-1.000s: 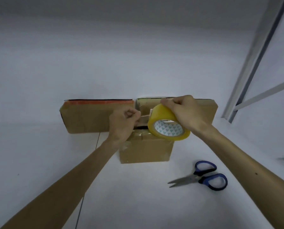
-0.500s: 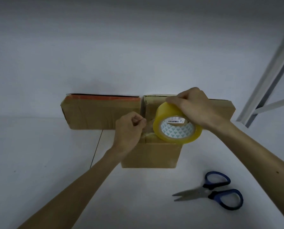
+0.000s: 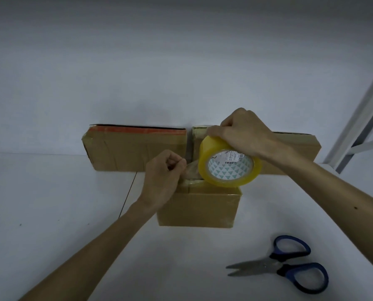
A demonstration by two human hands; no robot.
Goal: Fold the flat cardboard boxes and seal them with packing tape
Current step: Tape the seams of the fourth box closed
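Nearest, blue-handled scissors (image 3: 278, 266) lie toward the right edge of the white table (image 3: 51, 213), blades pointing left. Behind them, mid-table, sits the small cardboard box (image 3: 198, 208). Over its top, the left hand (image 3: 161, 179) pinches the clear tape end (image 3: 192, 169). The right hand (image 3: 244, 131) grips the yellow tape roll (image 3: 229, 168) from above. At the far edge, by the wall, an orange-edged box (image 3: 135, 151) stands beside a plain box (image 3: 294, 153).

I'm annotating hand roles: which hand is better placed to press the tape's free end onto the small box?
Left. The left hand pinches the free end right above the small box, while the right hand is busy gripping the tape roll.
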